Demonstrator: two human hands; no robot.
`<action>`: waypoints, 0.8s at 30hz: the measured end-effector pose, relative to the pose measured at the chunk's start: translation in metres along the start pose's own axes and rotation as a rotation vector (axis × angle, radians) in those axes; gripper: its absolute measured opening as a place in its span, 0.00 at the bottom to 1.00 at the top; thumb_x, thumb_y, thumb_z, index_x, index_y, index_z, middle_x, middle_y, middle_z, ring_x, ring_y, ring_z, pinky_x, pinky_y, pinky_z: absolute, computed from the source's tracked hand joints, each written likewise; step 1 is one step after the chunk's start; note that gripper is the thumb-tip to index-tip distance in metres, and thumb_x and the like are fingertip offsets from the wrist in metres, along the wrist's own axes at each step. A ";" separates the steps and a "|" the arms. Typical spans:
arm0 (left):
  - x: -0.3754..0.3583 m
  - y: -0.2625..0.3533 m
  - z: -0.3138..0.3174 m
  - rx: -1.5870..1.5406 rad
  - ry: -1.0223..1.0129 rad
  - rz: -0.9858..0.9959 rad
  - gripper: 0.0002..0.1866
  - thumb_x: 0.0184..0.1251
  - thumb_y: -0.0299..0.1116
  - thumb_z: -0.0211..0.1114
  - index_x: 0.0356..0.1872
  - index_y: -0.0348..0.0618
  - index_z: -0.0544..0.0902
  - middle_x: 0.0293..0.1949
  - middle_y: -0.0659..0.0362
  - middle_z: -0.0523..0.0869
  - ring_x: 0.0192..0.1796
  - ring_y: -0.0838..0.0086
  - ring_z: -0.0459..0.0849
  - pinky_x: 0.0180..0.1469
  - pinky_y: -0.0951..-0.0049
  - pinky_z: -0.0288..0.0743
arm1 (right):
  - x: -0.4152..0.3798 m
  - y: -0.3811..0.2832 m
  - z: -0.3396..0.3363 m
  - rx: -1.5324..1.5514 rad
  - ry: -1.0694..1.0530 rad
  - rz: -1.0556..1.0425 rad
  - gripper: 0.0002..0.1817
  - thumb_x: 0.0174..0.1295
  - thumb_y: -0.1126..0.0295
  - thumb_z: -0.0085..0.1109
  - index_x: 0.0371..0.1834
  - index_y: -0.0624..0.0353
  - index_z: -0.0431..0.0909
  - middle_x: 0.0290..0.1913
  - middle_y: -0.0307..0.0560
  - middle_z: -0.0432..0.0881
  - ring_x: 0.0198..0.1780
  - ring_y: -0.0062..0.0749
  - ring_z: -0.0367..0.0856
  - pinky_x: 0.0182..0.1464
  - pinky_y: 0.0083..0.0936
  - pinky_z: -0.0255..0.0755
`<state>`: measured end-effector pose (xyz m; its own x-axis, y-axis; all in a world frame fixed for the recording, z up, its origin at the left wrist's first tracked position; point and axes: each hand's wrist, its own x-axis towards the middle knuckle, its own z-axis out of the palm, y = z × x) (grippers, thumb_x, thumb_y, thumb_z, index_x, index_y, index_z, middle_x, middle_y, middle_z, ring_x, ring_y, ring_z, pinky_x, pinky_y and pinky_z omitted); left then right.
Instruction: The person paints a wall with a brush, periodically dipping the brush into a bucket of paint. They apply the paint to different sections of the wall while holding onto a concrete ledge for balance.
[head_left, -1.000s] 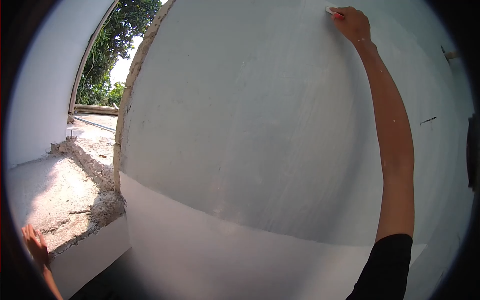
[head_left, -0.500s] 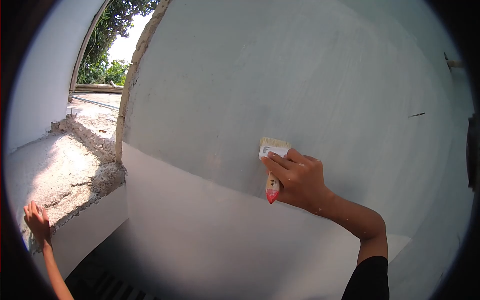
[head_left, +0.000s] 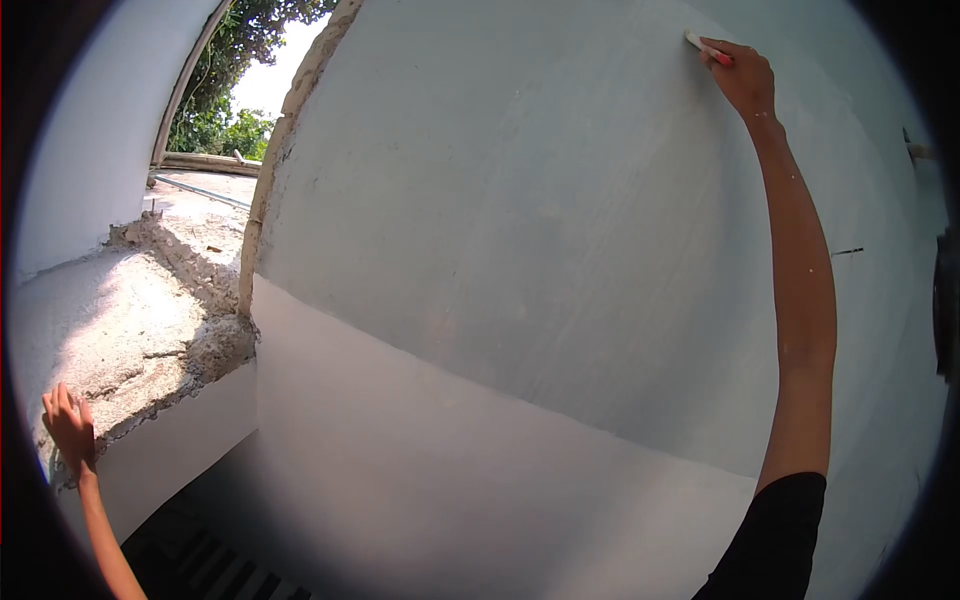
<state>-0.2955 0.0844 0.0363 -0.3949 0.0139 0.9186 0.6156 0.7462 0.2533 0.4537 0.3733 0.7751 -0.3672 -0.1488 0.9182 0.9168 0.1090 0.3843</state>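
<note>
Showing white and red, the brush [head_left: 693, 40] sits high by the grey wall [head_left: 500, 250]; the right hand [head_left: 746, 82] has its grip clamped on it, arm [head_left: 803, 265] stretched upward; the left hand [head_left: 70, 430] rests, fingers extended, on the ledge [head_left: 120, 325].

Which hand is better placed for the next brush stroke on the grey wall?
Likely the right hand: it grips the brush, high at the grey wall. The left hand is at the rough ledge, without a brush.
</note>
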 end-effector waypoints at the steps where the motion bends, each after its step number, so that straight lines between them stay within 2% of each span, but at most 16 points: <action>1: -0.001 -0.006 0.005 0.011 0.051 0.038 0.17 0.65 0.31 0.63 0.52 0.34 0.78 0.39 0.53 0.79 0.49 0.58 0.78 0.50 0.56 0.70 | -0.018 0.003 0.013 -0.002 0.173 -0.179 0.15 0.65 0.59 0.65 0.54 0.36 0.90 0.44 0.43 0.91 0.43 0.38 0.89 0.48 0.31 0.81; 3: -0.008 -0.016 0.014 -0.006 0.056 0.063 0.17 0.65 0.30 0.63 0.53 0.35 0.78 0.39 0.53 0.79 0.48 0.59 0.78 0.50 0.56 0.70 | -0.068 -0.019 0.012 0.116 0.235 -0.303 0.14 0.61 0.65 0.70 0.50 0.44 0.91 0.41 0.43 0.92 0.40 0.36 0.89 0.44 0.29 0.81; 6: -0.011 -0.032 0.025 -0.065 -0.041 0.002 0.20 0.67 0.31 0.63 0.59 0.35 0.77 0.41 0.51 0.80 0.48 0.57 0.78 0.52 0.55 0.71 | -0.173 -0.076 -0.018 0.207 0.174 -0.446 0.14 0.51 0.74 0.76 0.42 0.57 0.90 0.34 0.43 0.89 0.32 0.33 0.84 0.31 0.26 0.78; 8: -0.015 -0.044 0.034 -0.077 -0.071 -0.029 0.22 0.69 0.32 0.64 0.62 0.35 0.76 0.43 0.49 0.82 0.49 0.54 0.79 0.55 0.53 0.72 | -0.250 -0.111 -0.037 0.293 0.070 -0.524 0.15 0.46 0.75 0.76 0.40 0.59 0.89 0.32 0.43 0.88 0.28 0.30 0.82 0.27 0.25 0.75; 9: -0.017 -0.047 0.037 -0.071 -0.062 -0.020 0.22 0.69 0.32 0.63 0.62 0.34 0.76 0.44 0.49 0.82 0.49 0.54 0.79 0.56 0.53 0.72 | -0.287 -0.129 -0.052 0.328 -0.039 -0.550 0.17 0.46 0.73 0.76 0.42 0.61 0.89 0.32 0.44 0.88 0.26 0.29 0.79 0.26 0.23 0.74; 11: -0.017 -0.048 0.039 -0.051 -0.029 0.000 0.22 0.69 0.32 0.63 0.62 0.34 0.76 0.45 0.48 0.82 0.50 0.54 0.79 0.56 0.54 0.72 | -0.352 -0.153 -0.070 0.413 -0.151 -0.636 0.18 0.46 0.69 0.76 0.43 0.58 0.90 0.33 0.42 0.89 0.24 0.26 0.79 0.24 0.20 0.73; 13: -0.015 -0.045 0.041 -0.024 0.008 0.033 0.22 0.70 0.32 0.63 0.62 0.34 0.76 0.46 0.48 0.82 0.51 0.54 0.79 0.57 0.54 0.72 | -0.389 -0.169 -0.090 0.492 -0.329 -0.676 0.14 0.52 0.68 0.74 0.42 0.56 0.90 0.33 0.42 0.90 0.23 0.25 0.81 0.23 0.21 0.74; 17: -0.011 -0.054 0.039 -0.003 0.036 0.063 0.22 0.71 0.32 0.63 0.63 0.33 0.76 0.49 0.47 0.82 0.53 0.53 0.79 0.58 0.54 0.72 | -0.395 -0.185 -0.086 0.866 -0.697 -0.581 0.06 0.62 0.67 0.71 0.39 0.53 0.89 0.32 0.40 0.90 0.26 0.23 0.85 0.23 0.20 0.75; 20: -0.015 -0.053 0.043 0.013 0.066 0.080 0.22 0.71 0.32 0.62 0.63 0.33 0.75 0.51 0.46 0.81 0.54 0.53 0.80 0.59 0.55 0.72 | -0.371 -0.176 -0.062 0.901 -0.761 -0.519 0.05 0.63 0.66 0.71 0.35 0.53 0.89 0.32 0.40 0.91 0.27 0.24 0.87 0.24 0.20 0.76; 22: -0.016 -0.055 0.045 0.024 0.092 0.102 0.22 0.72 0.32 0.62 0.63 0.33 0.75 0.53 0.46 0.81 0.55 0.53 0.80 0.59 0.55 0.72 | -0.332 -0.158 -0.044 0.959 -0.768 -0.386 0.08 0.62 0.65 0.73 0.33 0.58 0.89 0.31 0.42 0.91 0.25 0.23 0.86 0.24 0.19 0.75; 24: -0.019 -0.060 0.047 0.037 0.136 0.129 0.22 0.72 0.32 0.62 0.64 0.33 0.75 0.54 0.46 0.81 0.56 0.52 0.80 0.60 0.55 0.72 | -0.277 -0.136 -0.039 0.924 -0.745 -0.288 0.09 0.62 0.64 0.71 0.37 0.59 0.89 0.31 0.45 0.90 0.28 0.30 0.88 0.31 0.24 0.78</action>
<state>-0.3572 0.0703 -0.0106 -0.2167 0.0228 0.9760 0.6291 0.7677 0.1217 0.4365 0.3616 0.4651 -0.8169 0.2839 0.5020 0.4416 0.8678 0.2277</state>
